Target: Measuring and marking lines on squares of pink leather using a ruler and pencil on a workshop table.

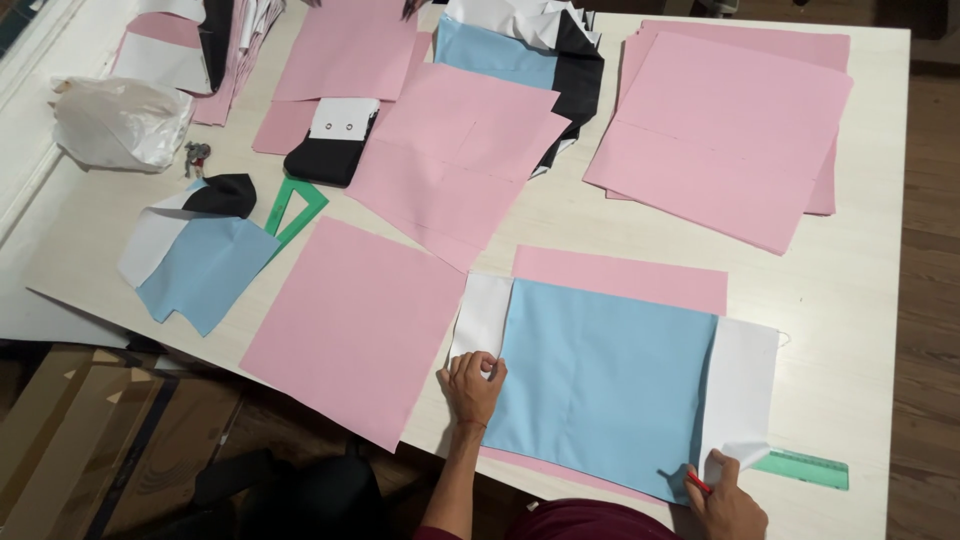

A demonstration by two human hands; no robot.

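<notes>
— Lying flat near the front edge of the white table (870, 300), what is seen?

— A light blue sheet (600, 385) is laid over a white sheet (745, 380), whose margins show at both sides, and a pink strip (620, 275) shows behind it. A large pink sheet (355, 325) is placed just to the left, overhanging the table edge. A crumpled white plastic bag (120, 120) is seen at the far left, and a green ruler (805, 468) at the near right.

— How are the hands posed?

— The left hand (472, 385) is pressed palm down on the blue sheet's left edge, fingers curled, nothing gripped. The right hand (728, 500) is closed around a red pencil (697, 482), its tip set at the blue sheet's lower right corner, beside the ruler.
</notes>
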